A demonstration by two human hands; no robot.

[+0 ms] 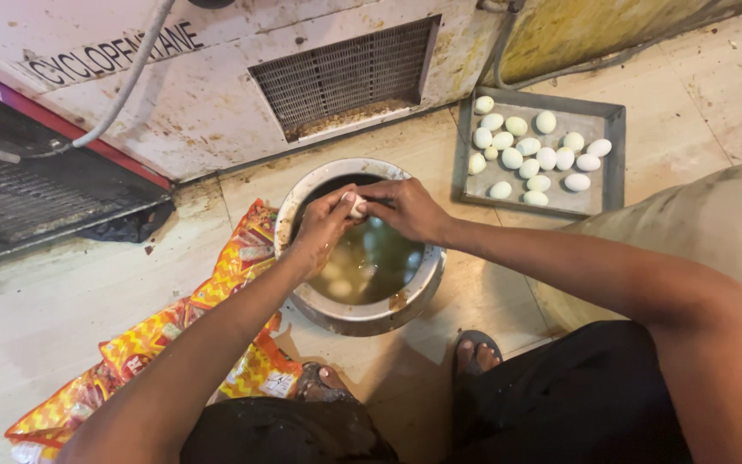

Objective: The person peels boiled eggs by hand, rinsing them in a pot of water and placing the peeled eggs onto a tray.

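Two hands over the pot, one egg between them

We crouch over the steel pot [359, 311], largest thing at centre, its cloudy water holding more pale eggs, so whatever drops falls back in. At 2 o'clock sits the grey tray [610, 163], within easy reach, with the peeled eggs [530, 155] laid in loose rows. At 8 o'clock lie the orange packets [173, 331], pushed aside on the floor. Our right hand [407, 209] and left hand [326, 225] meet above the pot's 12 o'clock rim, both clamped by the fingertips on one egg [358, 204]; its long axis seems to run 9 to 3, though fingers hide most of it
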